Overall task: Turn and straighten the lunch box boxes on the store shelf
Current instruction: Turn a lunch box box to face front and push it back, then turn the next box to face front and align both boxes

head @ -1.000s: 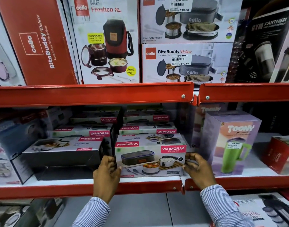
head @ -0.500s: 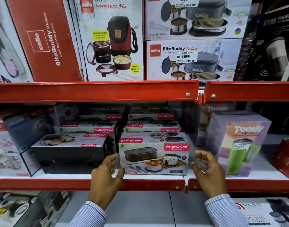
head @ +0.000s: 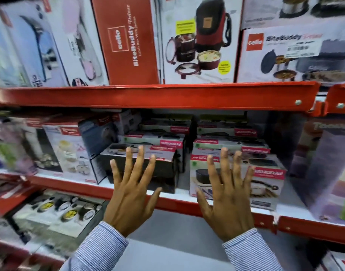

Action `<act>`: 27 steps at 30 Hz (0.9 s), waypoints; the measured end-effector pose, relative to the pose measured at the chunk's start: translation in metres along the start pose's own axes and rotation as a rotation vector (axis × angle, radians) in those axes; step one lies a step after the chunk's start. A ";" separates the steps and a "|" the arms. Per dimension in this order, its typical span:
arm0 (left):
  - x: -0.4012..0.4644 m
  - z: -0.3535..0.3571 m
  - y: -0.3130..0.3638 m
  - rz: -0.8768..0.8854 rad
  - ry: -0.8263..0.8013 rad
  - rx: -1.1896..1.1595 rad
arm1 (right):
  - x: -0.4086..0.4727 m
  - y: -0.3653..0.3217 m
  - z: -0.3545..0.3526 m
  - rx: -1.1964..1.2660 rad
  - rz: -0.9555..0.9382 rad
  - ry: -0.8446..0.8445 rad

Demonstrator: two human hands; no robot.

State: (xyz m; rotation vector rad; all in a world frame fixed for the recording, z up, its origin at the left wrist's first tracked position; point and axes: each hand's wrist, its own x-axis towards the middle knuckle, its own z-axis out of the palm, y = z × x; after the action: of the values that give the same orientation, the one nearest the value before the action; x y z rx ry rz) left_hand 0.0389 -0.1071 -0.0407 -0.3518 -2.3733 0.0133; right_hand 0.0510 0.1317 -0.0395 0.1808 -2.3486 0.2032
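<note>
Both hands are raised flat with fingers spread, each grip open and holding nothing: the left hand before the dark-fronted lunch box box, the right hand before the Varmora lunch box box. Both boxes sit at the front of the red shelf, a narrow gap between them, more stacked behind. A purple mug box crowds the right; white cartons crowd the left.

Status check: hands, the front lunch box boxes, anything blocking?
Left hand open, right hand open, holding nothing. Right-hand Varmora box faces front; dark box beside it shows a plain side. Nothing blocking.
</note>
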 end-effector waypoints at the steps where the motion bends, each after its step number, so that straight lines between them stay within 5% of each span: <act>1: 0.000 0.001 -0.014 -0.015 -0.010 0.006 | 0.003 -0.012 0.006 -0.016 -0.002 -0.021; 10: -0.012 0.030 -0.135 -0.057 -0.048 -0.278 | 0.026 -0.114 0.062 0.056 0.079 -0.063; 18: -0.002 0.046 -0.192 -0.282 -0.135 -0.658 | 0.034 -0.150 0.067 0.385 0.480 -0.037; 27: 0.029 0.044 -0.188 -0.403 -0.258 -0.797 | 0.064 -0.134 0.054 0.741 0.886 -0.112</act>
State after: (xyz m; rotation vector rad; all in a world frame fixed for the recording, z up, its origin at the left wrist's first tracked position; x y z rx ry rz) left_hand -0.0576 -0.2764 -0.0335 -0.2336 -2.5670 -1.1533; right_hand -0.0057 -0.0143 -0.0199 -0.5249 -2.1979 1.5101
